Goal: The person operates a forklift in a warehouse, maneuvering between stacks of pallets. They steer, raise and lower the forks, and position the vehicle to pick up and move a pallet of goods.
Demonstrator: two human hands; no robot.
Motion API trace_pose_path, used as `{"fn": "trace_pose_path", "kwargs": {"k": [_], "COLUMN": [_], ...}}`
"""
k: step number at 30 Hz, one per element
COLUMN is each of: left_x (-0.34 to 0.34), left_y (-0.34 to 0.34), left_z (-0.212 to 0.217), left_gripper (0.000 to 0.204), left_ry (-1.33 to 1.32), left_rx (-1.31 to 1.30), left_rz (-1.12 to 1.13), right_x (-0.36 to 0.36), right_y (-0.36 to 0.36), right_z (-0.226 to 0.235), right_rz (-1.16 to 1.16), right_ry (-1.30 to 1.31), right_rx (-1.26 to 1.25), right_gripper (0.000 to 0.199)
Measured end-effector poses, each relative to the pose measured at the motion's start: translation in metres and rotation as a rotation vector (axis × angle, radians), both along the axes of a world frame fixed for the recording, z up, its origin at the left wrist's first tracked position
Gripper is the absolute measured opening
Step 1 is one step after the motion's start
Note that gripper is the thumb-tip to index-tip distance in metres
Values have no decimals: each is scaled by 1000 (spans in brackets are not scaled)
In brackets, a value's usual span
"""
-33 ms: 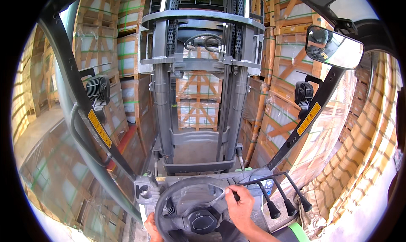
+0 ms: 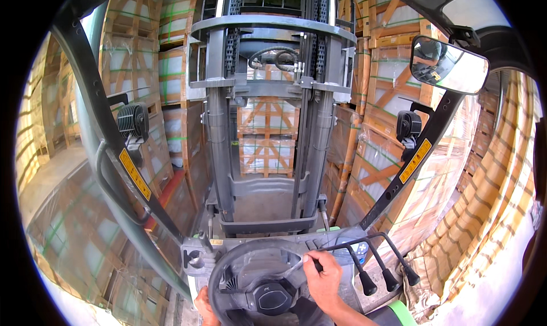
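Note:
My right hand [image 2: 323, 277] is closed round a black lever knob [image 2: 317, 265], just right of the steering wheel [image 2: 228, 257]. Its thumb lies on top, and the fingers hide most of the knob. At the wheel's lower left my left hand [image 2: 205, 308] is curled against the rim, with part of it cut off by the lower edge. Further right, beside my right hand, several black-knobbed control levers [image 2: 391, 279] stand untouched on bent rods. The wheel's dark hub [image 2: 273, 298] shows between my hands.
Ahead rises the forklift mast [image 2: 216, 138] with chains and hoses. Wooden crates [image 2: 266, 155] wrapped in film stand beyond it, with tall crate stacks [image 2: 134, 52] to the left and more crates [image 2: 393, 92] to the right. A mirror [image 2: 450, 64] hangs upper right, near a striped curtain [image 2: 484, 212].

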State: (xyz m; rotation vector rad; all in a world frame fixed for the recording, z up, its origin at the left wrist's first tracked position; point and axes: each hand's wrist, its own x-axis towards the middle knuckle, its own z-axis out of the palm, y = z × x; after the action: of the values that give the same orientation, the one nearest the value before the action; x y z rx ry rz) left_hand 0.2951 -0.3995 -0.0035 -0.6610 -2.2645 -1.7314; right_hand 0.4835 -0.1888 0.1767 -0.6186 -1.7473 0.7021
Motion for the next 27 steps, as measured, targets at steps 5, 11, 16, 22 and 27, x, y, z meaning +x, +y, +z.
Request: {"fn": "trace_pose_path", "kwargs": {"k": [5, 11, 16, 22, 27], "left_x": [0, -23, 1, 24, 33], "left_y": [5, -14, -15, -26, -33], "left_z": [-8, -60, -32, -6, -5], "left_gripper": [18, 17, 23, 34, 47], "left_ry": [21, -28, 188, 154, 130], "left_rx": [21, -20, -111, -109, -113], "left_rz": [-16, 37, 83, 48, 68], "right_x": [15, 23, 46, 76, 92], "right_y": [-4, -16, -30, -51, -70], "right_z": [-6, -18, -33, -50, -55], "right_rz": [-18, -22, -38, -54, -49], "right_ry": [-13, 29, -27, -41, -52], "right_rx": [40, 74, -47, -73, -53], "right_gripper": [11, 10, 9, 9, 9]}}
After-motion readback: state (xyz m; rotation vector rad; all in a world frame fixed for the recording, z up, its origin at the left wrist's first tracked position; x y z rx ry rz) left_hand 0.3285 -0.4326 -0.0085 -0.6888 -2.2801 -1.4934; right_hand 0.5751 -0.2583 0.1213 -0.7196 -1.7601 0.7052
